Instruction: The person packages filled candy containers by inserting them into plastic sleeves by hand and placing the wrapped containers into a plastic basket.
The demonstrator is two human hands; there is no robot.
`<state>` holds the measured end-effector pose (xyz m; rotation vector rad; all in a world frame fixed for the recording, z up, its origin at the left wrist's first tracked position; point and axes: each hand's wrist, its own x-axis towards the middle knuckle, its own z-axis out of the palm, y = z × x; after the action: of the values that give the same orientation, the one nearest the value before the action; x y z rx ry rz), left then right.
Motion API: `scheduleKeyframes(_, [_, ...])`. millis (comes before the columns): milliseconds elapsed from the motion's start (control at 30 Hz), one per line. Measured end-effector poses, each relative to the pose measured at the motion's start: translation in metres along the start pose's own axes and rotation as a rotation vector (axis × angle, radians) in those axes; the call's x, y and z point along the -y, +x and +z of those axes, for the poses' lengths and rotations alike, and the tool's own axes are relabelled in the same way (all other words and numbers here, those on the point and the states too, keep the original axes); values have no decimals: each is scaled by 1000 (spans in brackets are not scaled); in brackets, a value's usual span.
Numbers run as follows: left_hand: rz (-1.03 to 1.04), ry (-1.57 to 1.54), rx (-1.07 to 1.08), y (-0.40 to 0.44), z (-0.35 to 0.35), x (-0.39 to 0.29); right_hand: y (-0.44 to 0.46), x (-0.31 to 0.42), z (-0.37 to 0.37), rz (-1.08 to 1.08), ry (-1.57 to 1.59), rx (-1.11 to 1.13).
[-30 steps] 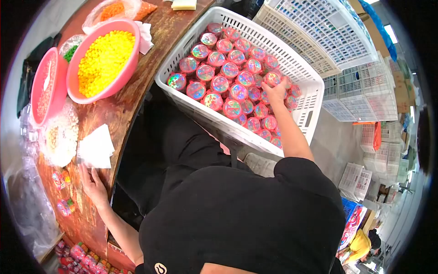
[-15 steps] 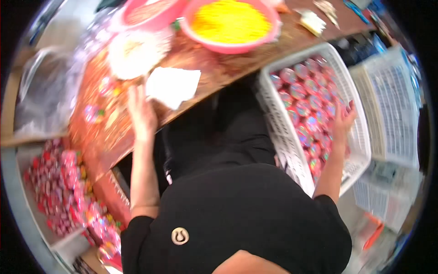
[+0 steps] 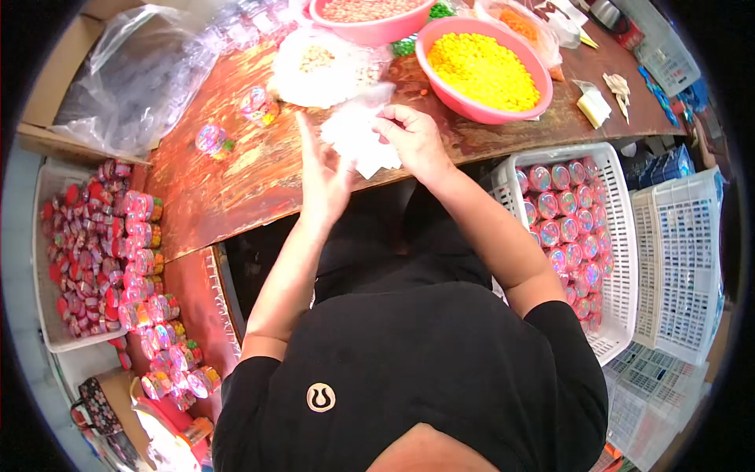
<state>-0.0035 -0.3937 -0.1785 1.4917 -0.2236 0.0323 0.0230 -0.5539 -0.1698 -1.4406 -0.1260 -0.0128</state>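
Over the near edge of the wooden table, my right hand [image 3: 417, 143] pinches the edge of a thin white sheet [image 3: 355, 140]; part of the sheet looks pale and see-through near the fingertips. My left hand [image 3: 324, 179] is held up just left of the sheet, fingers stretched out and thumb apart, holding nothing. Behind the sheet lies a white plastic bag [image 3: 311, 69] with small pale pieces on it. Left of it, two small clear jars with coloured bits, one nearer [image 3: 211, 140] and one farther [image 3: 258, 105], rest on the table.
A pink bowl of yellow pieces [image 3: 543, 96] and another pink bowl [image 3: 377, 33] stand at the back. To the right, a white basket [image 3: 625, 259] holds several small jars [image 3: 568, 228]. At left are a bin of red-and-pink items [image 3: 82, 259] and more jars [image 3: 145, 259].
My right hand has left the basket of jars and come over the table to the white sheet. My left hand remains by the sheet, now raised. The view has shifted.
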Motion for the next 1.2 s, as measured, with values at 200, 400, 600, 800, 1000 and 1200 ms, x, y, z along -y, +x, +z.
scheduleKeyframes(200, [13,491,-154,40,-51,62,33,-33,-19,6,-576,-27])
scheduleKeyframes(400, [558,1210,-413,35,-39,43,28,-21,-29,-264,-716,-113])
scheduleKeyframes(600, [-141,-262,-70,27,-16,4,4,9,-1,56,-179,55])
scheduleKeyframes(800, [-39,-170,-36,39,-47,5,7,1,-20,61,76,65])
scheduleKeyframes(1000, [161,909,-884,108,-109,58,-3,22,-30,161,319,275])
scheduleKeyframes(1200, [99,522,-759,141,-142,86,-9,33,-30,182,212,185])
